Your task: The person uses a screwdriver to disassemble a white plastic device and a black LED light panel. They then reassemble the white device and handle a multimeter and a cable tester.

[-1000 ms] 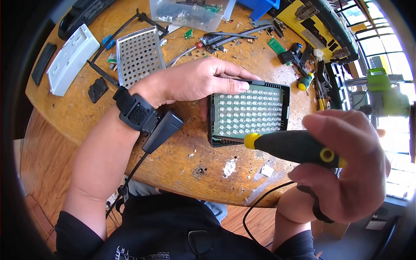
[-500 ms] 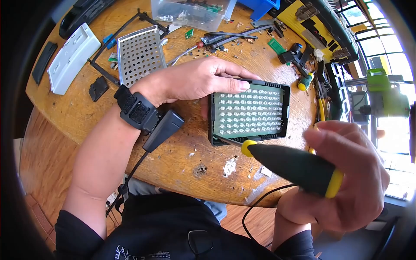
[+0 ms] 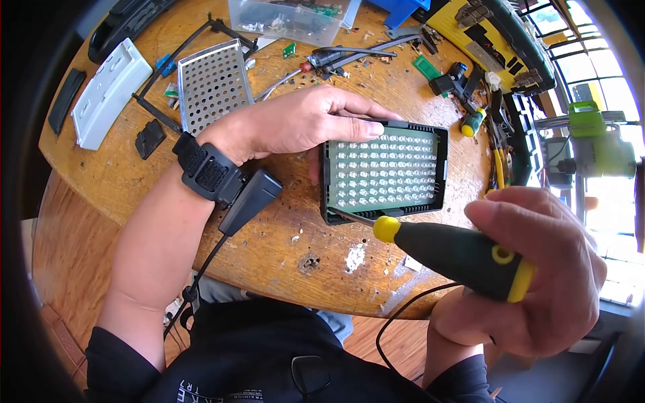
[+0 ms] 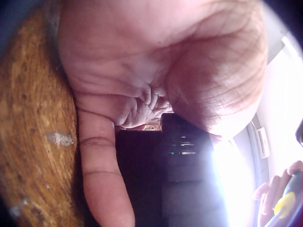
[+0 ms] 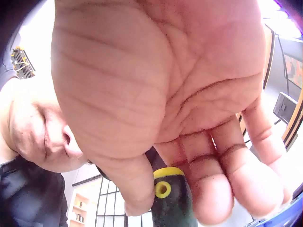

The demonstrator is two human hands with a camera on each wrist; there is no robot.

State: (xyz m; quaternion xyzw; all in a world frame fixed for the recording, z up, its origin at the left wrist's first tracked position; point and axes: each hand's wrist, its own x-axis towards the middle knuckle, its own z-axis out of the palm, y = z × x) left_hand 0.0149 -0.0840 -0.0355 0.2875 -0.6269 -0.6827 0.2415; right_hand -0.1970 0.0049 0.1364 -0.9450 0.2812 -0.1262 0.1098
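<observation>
An LED light panel in a black housing is on the wooden bench, rows of clear LEDs facing up. My left hand grips its far left corner, thumb over the top edge; in the left wrist view the fingers of that hand run along the dark housing. My right hand holds a screwdriver by its dark green and yellow handle, between thumb and fingers. Its thin blade slants to the panel's near left corner, the tip inside the rim. The right wrist view shows the handle's butt beside the thumb.
A perforated metal plate, a black frame and a white plastic housing lie at the left. Behind stands a clear bin of parts. Another screwdriver, pliers and a yellow-black case are at the right.
The screwdriver's handle has tilted and dropped toward the near side, its blade now reaching the panel's near left corner. The right hand turned with it; the left hand keeps its hold.
</observation>
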